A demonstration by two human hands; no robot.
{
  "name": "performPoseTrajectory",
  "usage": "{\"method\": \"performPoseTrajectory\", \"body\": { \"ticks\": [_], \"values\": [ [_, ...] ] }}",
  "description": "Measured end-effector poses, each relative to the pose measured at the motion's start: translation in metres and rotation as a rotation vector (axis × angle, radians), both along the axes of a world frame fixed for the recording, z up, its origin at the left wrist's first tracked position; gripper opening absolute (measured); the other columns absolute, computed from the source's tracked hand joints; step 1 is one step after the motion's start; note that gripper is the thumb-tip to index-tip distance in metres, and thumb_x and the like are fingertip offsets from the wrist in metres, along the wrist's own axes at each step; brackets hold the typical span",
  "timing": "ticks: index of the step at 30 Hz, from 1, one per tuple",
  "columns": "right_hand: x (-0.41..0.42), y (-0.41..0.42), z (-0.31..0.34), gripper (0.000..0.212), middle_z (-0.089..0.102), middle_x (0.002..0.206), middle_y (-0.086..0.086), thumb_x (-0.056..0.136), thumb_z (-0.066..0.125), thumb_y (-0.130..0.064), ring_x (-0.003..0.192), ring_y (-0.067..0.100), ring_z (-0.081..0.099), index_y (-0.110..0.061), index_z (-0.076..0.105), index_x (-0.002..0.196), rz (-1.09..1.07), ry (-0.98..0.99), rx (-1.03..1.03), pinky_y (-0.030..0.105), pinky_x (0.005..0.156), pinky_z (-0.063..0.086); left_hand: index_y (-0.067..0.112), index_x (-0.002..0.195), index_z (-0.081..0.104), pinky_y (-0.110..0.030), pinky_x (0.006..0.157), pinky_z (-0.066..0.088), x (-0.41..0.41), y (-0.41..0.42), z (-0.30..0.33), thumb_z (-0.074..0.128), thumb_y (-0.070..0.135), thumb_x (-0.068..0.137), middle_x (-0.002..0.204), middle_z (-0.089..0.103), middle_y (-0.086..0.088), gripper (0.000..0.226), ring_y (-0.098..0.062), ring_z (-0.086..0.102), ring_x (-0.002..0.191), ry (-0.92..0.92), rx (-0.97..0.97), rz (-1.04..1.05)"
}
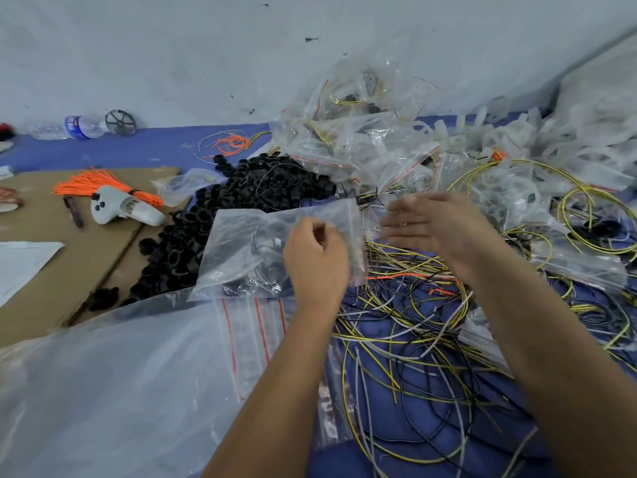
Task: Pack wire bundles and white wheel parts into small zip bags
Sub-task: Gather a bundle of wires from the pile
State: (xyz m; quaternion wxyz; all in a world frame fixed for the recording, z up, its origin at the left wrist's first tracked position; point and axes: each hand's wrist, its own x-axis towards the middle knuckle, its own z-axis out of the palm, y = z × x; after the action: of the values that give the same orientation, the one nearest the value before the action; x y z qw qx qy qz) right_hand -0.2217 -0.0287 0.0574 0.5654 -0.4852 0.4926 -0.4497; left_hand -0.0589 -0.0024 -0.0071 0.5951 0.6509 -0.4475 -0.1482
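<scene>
My left hand (pixel 315 260) grips the right side of a small clear zip bag (pixel 248 250) that holds wires and a pale part, lifted above the black rings. My right hand (pixel 434 229) hovers just right of the bag with fingers straight and blurred, holding nothing. Loose yellow, black and white wires (pixel 406 326) lie tangled on the blue cloth below both hands. A heap of filled zip bags (pixel 372 146) sits behind my hands, and white wheel parts (pixel 517 139) pile at the far right.
A mound of black plastic rings (pixel 241 194) lies left of the bag. Orange cable ties (pixel 103 182), a white controller (pixel 124 210) and a pen rest on cardboard (pixel 69 270). Empty red-striped zip bags (pixel 255 326) and a large plastic sheet (pixel 103 391) cover the near left. A water bottle (pixel 82 127) lies by the wall.
</scene>
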Motion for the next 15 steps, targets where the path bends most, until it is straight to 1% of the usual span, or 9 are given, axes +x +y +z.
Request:
{"method": "performPoseTrajectory", "body": {
  "ticks": [2, 4, 6, 7, 8, 9, 11, 13, 15],
  "values": [
    [-0.018, 0.006, -0.005, 0.021, 0.075, 0.089, 0.021, 0.104, 0.05, -0.008, 0.069, 0.028, 0.074, 0.0, 0.069, 0.102, -0.145, 0.149, -0.083, 0.028, 0.057, 0.061, 0.012, 0.09, 0.065, -0.046, 0.082, 0.051, 0.004, -0.001, 0.0, 0.058, 0.017, 0.095, 0.089, 0.067, -0.003, 0.01, -0.023, 0.062, 0.085, 0.013, 0.06, 0.025],
    [-0.027, 0.01, -0.016, 0.019, 0.076, 0.08, 0.008, 0.101, 0.053, -0.005, 0.061, 0.016, 0.069, -0.007, 0.072, 0.099, -0.186, 0.424, -0.202, 0.025, 0.054, 0.056, 0.012, 0.091, 0.064, -0.046, 0.083, 0.051, 0.007, -0.002, 0.001, 0.058, 0.018, 0.094, 0.093, 0.066, -0.005, 0.009, -0.025, 0.061, 0.089, -0.016, 0.091, 0.038],
    [-0.028, 0.012, -0.025, 0.013, 0.072, 0.074, -0.008, 0.096, 0.063, -0.01, 0.064, 0.006, 0.066, -0.016, 0.075, 0.095, -0.137, 0.738, -0.354, 0.027, 0.065, 0.053, 0.013, 0.093, 0.063, -0.044, 0.084, 0.05, 0.008, -0.001, 0.001, 0.058, 0.022, 0.094, 0.098, 0.064, -0.005, 0.01, -0.024, 0.06, 0.092, -0.043, 0.116, 0.038],
    [-0.027, 0.014, -0.028, 0.01, 0.069, 0.075, -0.014, 0.094, 0.067, -0.015, 0.069, 0.003, 0.063, -0.02, 0.076, 0.094, -0.091, 0.863, -0.42, 0.026, 0.072, 0.051, 0.014, 0.095, 0.062, -0.043, 0.085, 0.049, 0.008, -0.001, 0.001, 0.059, 0.026, 0.095, 0.1, 0.063, -0.005, 0.013, -0.023, 0.059, 0.092, -0.055, 0.127, 0.028],
    [-0.026, 0.015, -0.031, 0.007, 0.067, 0.078, -0.015, 0.094, 0.069, -0.02, 0.073, 0.004, 0.062, -0.023, 0.076, 0.095, -0.046, 0.961, -0.478, 0.026, 0.077, 0.049, 0.015, 0.097, 0.061, -0.041, 0.084, 0.048, 0.007, 0.0, 0.0, 0.06, 0.031, 0.095, 0.102, 0.062, -0.003, 0.017, -0.02, 0.058, 0.092, -0.073, 0.139, 0.013],
    [-0.024, 0.015, -0.033, 0.007, 0.067, 0.084, -0.012, 0.094, 0.07, -0.024, 0.079, 0.008, 0.063, -0.023, 0.076, 0.097, -0.011, 1.028, -0.523, 0.028, 0.08, 0.05, 0.017, 0.099, 0.06, -0.037, 0.083, 0.047, 0.006, 0.001, 0.0, 0.063, 0.037, 0.094, 0.105, 0.06, -0.001, 0.021, -0.016, 0.055, 0.092, -0.102, 0.152, -0.002],
    [-0.02, 0.015, -0.037, 0.015, 0.067, 0.099, -0.003, 0.095, 0.068, -0.03, 0.093, 0.019, 0.063, -0.022, 0.075, 0.105, 0.032, 1.107, -0.556, 0.036, 0.086, 0.052, 0.02, 0.103, 0.058, -0.031, 0.079, 0.041, 0.004, 0.003, -0.002, 0.068, 0.041, 0.089, 0.107, 0.056, 0.002, 0.027, -0.011, 0.052, 0.09, -0.17, 0.164, -0.021],
    [-0.019, 0.015, -0.039, 0.024, 0.063, 0.106, 0.001, 0.095, 0.066, -0.037, 0.1, 0.025, 0.06, -0.021, 0.072, 0.112, 0.085, 1.188, -0.528, 0.041, 0.087, 0.052, 0.019, 0.103, 0.058, -0.031, 0.078, 0.042, 0.003, 0.004, -0.001, 0.071, 0.033, 0.087, 0.108, 0.056, 0.001, 0.025, -0.011, 0.052, 0.09, -0.192, 0.146, -0.022],
    [-0.019, 0.014, -0.04, 0.03, 0.06, 0.108, 0.001, 0.094, 0.066, -0.045, 0.1, 0.025, 0.06, -0.022, 0.07, 0.114, 0.139, 1.232, -0.485, 0.042, 0.087, 0.052, 0.017, 0.105, 0.057, -0.037, 0.083, 0.048, 0.004, 0.005, 0.0, 0.069, 0.018, 0.088, 0.108, 0.057, 0.0, 0.021, -0.014, 0.054, 0.094, -0.175, 0.122, 0.002]
  ]
}}
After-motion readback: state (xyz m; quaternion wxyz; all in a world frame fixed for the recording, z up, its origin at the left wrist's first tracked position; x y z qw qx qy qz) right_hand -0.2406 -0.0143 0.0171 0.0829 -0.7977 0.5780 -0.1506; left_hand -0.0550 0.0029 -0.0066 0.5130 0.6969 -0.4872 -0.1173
